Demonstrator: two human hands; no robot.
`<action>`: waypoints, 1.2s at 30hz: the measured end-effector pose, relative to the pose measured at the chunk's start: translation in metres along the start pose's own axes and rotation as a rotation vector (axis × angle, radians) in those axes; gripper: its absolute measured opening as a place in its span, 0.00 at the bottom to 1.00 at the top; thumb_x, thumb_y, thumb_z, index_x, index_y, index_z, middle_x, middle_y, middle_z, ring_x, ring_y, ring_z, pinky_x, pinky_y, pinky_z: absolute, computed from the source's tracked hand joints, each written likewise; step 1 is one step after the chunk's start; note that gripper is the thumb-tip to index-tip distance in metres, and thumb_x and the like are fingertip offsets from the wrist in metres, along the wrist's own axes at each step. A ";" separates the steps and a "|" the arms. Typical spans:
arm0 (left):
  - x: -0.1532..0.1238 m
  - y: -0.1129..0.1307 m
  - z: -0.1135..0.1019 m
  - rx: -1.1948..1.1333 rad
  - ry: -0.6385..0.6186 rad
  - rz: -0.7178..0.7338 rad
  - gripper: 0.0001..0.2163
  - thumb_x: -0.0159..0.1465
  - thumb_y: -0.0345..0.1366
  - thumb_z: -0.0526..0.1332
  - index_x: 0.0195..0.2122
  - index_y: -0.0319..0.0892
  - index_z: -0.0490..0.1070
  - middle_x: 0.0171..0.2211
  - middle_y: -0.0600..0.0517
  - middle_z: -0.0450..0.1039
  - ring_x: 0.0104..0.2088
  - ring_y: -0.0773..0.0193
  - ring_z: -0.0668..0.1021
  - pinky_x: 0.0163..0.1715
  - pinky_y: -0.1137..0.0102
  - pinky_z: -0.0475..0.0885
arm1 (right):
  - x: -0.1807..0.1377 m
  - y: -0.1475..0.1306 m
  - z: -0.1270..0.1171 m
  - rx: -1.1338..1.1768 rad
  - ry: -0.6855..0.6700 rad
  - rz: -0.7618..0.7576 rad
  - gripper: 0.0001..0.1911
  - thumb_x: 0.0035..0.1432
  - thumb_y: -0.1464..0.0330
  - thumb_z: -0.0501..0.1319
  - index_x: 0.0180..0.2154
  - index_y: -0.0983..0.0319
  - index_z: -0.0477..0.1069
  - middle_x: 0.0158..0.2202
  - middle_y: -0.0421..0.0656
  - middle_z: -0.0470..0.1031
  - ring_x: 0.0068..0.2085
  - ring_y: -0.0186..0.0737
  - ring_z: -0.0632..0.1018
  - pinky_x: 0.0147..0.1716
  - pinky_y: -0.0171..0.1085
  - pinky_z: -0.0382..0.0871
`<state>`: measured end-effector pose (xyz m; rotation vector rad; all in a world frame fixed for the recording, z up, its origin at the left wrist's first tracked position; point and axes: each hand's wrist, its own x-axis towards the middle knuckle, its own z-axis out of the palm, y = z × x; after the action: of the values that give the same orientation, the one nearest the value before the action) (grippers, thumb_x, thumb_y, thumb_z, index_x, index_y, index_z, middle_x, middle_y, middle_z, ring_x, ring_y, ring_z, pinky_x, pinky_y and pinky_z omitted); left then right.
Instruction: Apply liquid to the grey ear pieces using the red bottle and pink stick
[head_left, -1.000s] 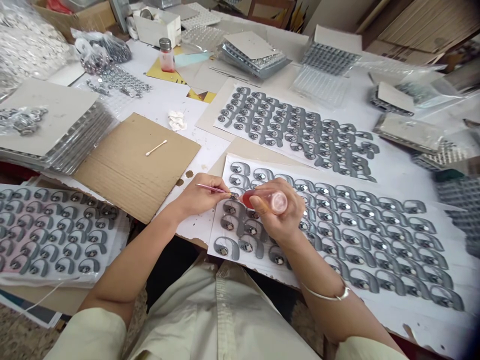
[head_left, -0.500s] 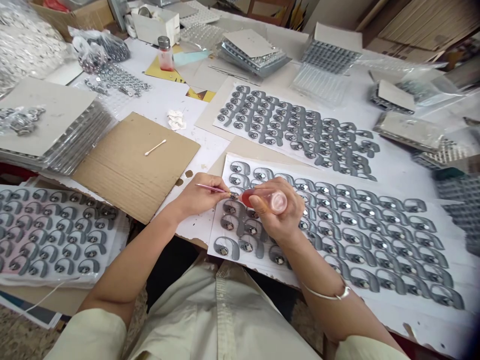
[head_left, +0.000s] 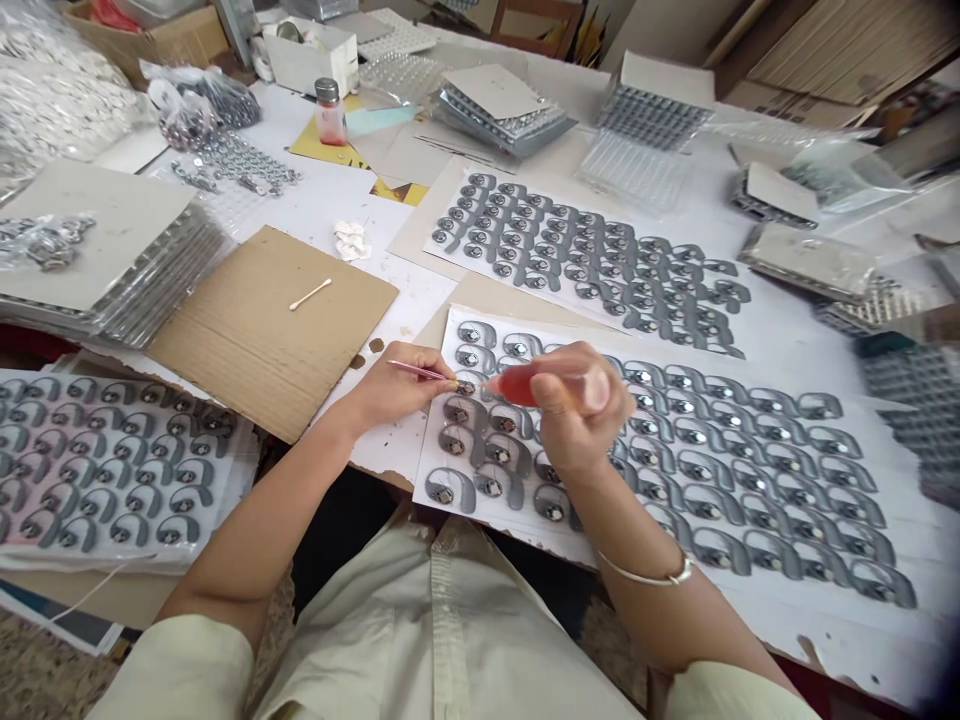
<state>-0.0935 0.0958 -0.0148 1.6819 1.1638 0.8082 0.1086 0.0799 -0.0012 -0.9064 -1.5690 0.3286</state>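
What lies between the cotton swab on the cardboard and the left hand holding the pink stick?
Head view: only bare brown cardboard between the cotton swab and the left hand.

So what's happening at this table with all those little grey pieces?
A person sits over a white sheet covered in rows of grey hook-shaped pieces. The left hand holds a thin pink stick to one piece, while the right hand tips a small bottle of red liquid toward the same spot. More filled sheets lie around.
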 end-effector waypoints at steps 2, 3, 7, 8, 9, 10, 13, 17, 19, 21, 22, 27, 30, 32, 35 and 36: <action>0.000 -0.001 0.000 -0.035 -0.007 -0.025 0.05 0.55 0.36 0.66 0.28 0.39 0.78 0.26 0.51 0.77 0.27 0.66 0.75 0.25 0.74 0.67 | 0.007 0.001 -0.004 0.076 0.102 0.103 0.15 0.59 0.56 0.61 0.28 0.60 0.69 0.24 0.40 0.72 0.22 0.37 0.73 0.17 0.37 0.65; 0.000 -0.001 0.000 -0.056 -0.010 -0.037 0.06 0.55 0.36 0.66 0.29 0.39 0.78 0.26 0.50 0.77 0.26 0.66 0.75 0.25 0.74 0.67 | 0.012 0.001 -0.008 0.112 0.132 0.146 0.16 0.60 0.55 0.58 0.28 0.60 0.68 0.23 0.39 0.71 0.20 0.36 0.73 0.15 0.36 0.63; 0.000 -0.001 -0.003 -0.100 -0.018 -0.039 0.08 0.54 0.38 0.67 0.29 0.38 0.77 0.27 0.50 0.77 0.28 0.65 0.76 0.26 0.74 0.68 | 0.036 -0.004 -0.027 0.243 0.173 0.199 0.22 0.65 0.55 0.50 0.23 0.59 0.64 0.19 0.39 0.69 0.17 0.33 0.70 0.12 0.35 0.60; 0.000 -0.002 -0.005 -0.099 -0.016 -0.027 0.08 0.54 0.39 0.68 0.29 0.38 0.77 0.27 0.50 0.77 0.29 0.65 0.76 0.27 0.74 0.69 | 0.042 -0.006 -0.032 0.278 0.185 0.201 0.23 0.65 0.55 0.51 0.21 0.59 0.64 0.19 0.40 0.68 0.17 0.33 0.70 0.14 0.36 0.61; 0.001 -0.002 -0.006 -0.095 -0.010 -0.013 0.09 0.53 0.39 0.68 0.29 0.38 0.77 0.27 0.50 0.77 0.30 0.65 0.76 0.28 0.74 0.69 | 0.047 -0.008 -0.038 0.309 0.199 0.206 0.24 0.64 0.55 0.52 0.19 0.59 0.64 0.18 0.41 0.68 0.18 0.34 0.70 0.15 0.36 0.63; 0.001 -0.003 -0.007 -0.090 0.000 0.000 0.09 0.53 0.40 0.68 0.29 0.38 0.77 0.28 0.50 0.77 0.31 0.64 0.77 0.29 0.74 0.69 | 0.051 -0.011 -0.043 0.332 0.216 0.217 0.24 0.63 0.55 0.52 0.19 0.58 0.64 0.18 0.41 0.66 0.19 0.34 0.71 0.16 0.37 0.64; 0.002 -0.006 -0.009 -0.079 0.056 0.028 0.11 0.52 0.41 0.69 0.29 0.38 0.77 0.29 0.49 0.78 0.31 0.64 0.77 0.30 0.73 0.71 | 0.056 -0.022 -0.059 0.353 0.257 0.298 0.23 0.64 0.53 0.50 0.22 0.58 0.64 0.22 0.42 0.66 0.24 0.34 0.74 0.19 0.36 0.66; 0.001 -0.007 -0.008 -0.071 0.084 0.074 0.13 0.50 0.42 0.71 0.28 0.37 0.77 0.28 0.48 0.78 0.31 0.64 0.77 0.31 0.72 0.71 | 0.045 -0.040 -0.081 0.315 0.268 0.327 0.23 0.67 0.57 0.43 0.24 0.59 0.63 0.25 0.43 0.66 0.26 0.31 0.75 0.20 0.32 0.65; 0.000 -0.008 -0.008 -0.075 0.082 0.089 0.13 0.49 0.42 0.71 0.29 0.37 0.76 0.29 0.48 0.78 0.32 0.63 0.77 0.33 0.71 0.72 | 0.036 -0.049 -0.092 0.312 0.279 0.279 0.24 0.66 0.57 0.45 0.23 0.60 0.64 0.23 0.42 0.66 0.26 0.31 0.76 0.20 0.32 0.64; 0.000 -0.010 -0.007 -0.075 0.079 0.100 0.13 0.49 0.42 0.71 0.29 0.37 0.77 0.29 0.48 0.78 0.33 0.62 0.77 0.35 0.70 0.72 | 0.027 -0.058 -0.103 0.353 0.310 0.226 0.25 0.64 0.54 0.49 0.21 0.61 0.65 0.22 0.41 0.66 0.25 0.32 0.76 0.18 0.32 0.62; 0.000 -0.011 -0.006 -0.073 0.075 0.105 0.13 0.49 0.42 0.71 0.29 0.38 0.77 0.30 0.48 0.78 0.33 0.61 0.77 0.35 0.69 0.72 | 0.024 -0.063 -0.108 0.384 0.338 0.196 0.25 0.62 0.53 0.51 0.20 0.61 0.66 0.20 0.41 0.66 0.24 0.32 0.76 0.16 0.31 0.61; 0.000 -0.016 -0.005 -0.072 0.035 0.118 0.13 0.49 0.42 0.72 0.30 0.39 0.78 0.30 0.47 0.79 0.35 0.58 0.79 0.36 0.67 0.73 | 0.014 -0.082 -0.126 0.460 0.473 0.144 0.25 0.55 0.50 0.59 0.17 0.62 0.68 0.18 0.39 0.65 0.22 0.36 0.76 0.12 0.30 0.56; -0.001 -0.016 -0.004 -0.099 0.023 0.120 0.14 0.48 0.44 0.72 0.31 0.38 0.78 0.30 0.47 0.79 0.35 0.57 0.80 0.38 0.65 0.74 | 0.008 -0.087 -0.132 0.448 0.511 0.122 0.25 0.55 0.51 0.59 0.16 0.62 0.68 0.17 0.39 0.64 0.21 0.35 0.75 0.14 0.31 0.61; -0.002 -0.014 -0.004 -0.126 0.022 0.121 0.15 0.48 0.44 0.72 0.31 0.38 0.77 0.29 0.46 0.79 0.34 0.57 0.80 0.39 0.65 0.74 | 0.004 -0.086 -0.135 0.438 0.524 0.120 0.26 0.56 0.51 0.58 0.15 0.61 0.67 0.16 0.39 0.64 0.21 0.35 0.75 0.16 0.31 0.63; -0.003 -0.011 -0.004 -0.167 0.025 0.124 0.16 0.48 0.45 0.72 0.30 0.38 0.77 0.28 0.46 0.79 0.34 0.57 0.80 0.39 0.64 0.75 | -0.002 -0.082 -0.138 0.450 0.532 0.156 0.25 0.56 0.52 0.58 0.16 0.62 0.68 0.16 0.39 0.64 0.22 0.36 0.76 0.16 0.31 0.62; -0.004 -0.010 -0.003 -0.178 0.027 0.125 0.16 0.48 0.44 0.72 0.30 0.37 0.76 0.28 0.46 0.79 0.34 0.57 0.80 0.39 0.63 0.75 | -0.004 -0.080 -0.139 0.461 0.532 0.174 0.25 0.56 0.51 0.58 0.17 0.62 0.69 0.17 0.40 0.65 0.23 0.37 0.76 0.15 0.31 0.61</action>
<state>-0.1013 0.0949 -0.0228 1.6117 0.9815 0.9862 0.2094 -0.0146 0.0810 -0.6914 -0.8768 0.5010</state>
